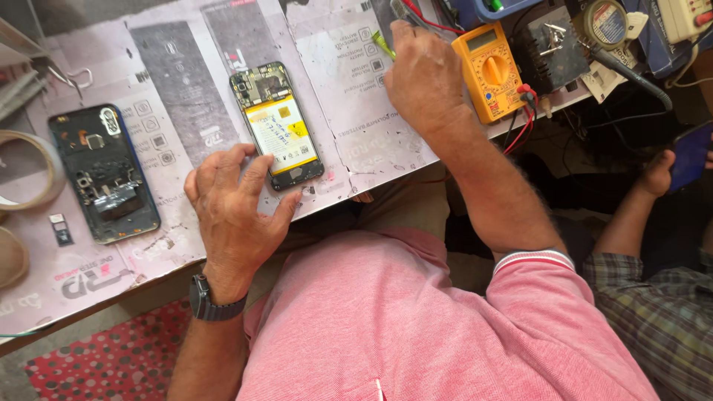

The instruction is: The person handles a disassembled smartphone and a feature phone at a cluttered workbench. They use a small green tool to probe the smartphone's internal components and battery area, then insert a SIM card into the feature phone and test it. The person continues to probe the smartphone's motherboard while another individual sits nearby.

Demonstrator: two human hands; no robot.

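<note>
An opened phone [278,125] with a yellow battery and bare circuit board lies on the paper-covered workbench [349,141]. My left hand [234,212] rests flat on the bench at the phone's near end, fingertips touching its lower edge, holding nothing. My right hand [423,74] reaches to the far side, fingers closed around a thin tool or probe at the back; what it grips is mostly hidden, with a green tool tip [384,44] beside it. A yellow multimeter [492,70] with red and black leads sits just right of that hand.
A dark phone back shell [104,174] lies at the left, a small tray piece [61,229] near it, tape rolls [30,171] at the left edge. Electronics clutter fills the back right. Another person's arm [653,186] holds a dark phone at right.
</note>
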